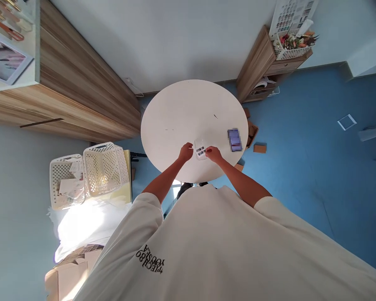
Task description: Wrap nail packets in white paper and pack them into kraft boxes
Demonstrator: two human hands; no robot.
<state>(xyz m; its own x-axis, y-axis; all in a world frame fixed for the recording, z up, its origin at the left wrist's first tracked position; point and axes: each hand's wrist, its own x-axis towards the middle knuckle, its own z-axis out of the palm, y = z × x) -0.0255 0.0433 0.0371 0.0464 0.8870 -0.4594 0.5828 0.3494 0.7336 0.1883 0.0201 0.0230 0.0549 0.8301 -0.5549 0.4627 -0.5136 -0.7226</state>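
Note:
A small clear, flat case [201, 157] with several dark, shiny little pieces in rows lies on the round white table [188, 100], near its front edge. Just left of the case is my left hand [186, 152], fingers curled and fingertips at or beside its edge; whether they hold anything is too small to see. From the other side, my right hand [214, 154] reaches over the case's right edge with thumb and fingers pinched together at the dark pieces. What lies between those fingertips is hidden.
A phone-like item [235, 140], pixelated, lies at the table's right. Thin dark marks or bits [215, 116] show on the tabletop. White baskets [105, 169] stand at left, a wooden cabinet [253, 62] behind right. Brown blocks [260, 148] lie on the blue floor.

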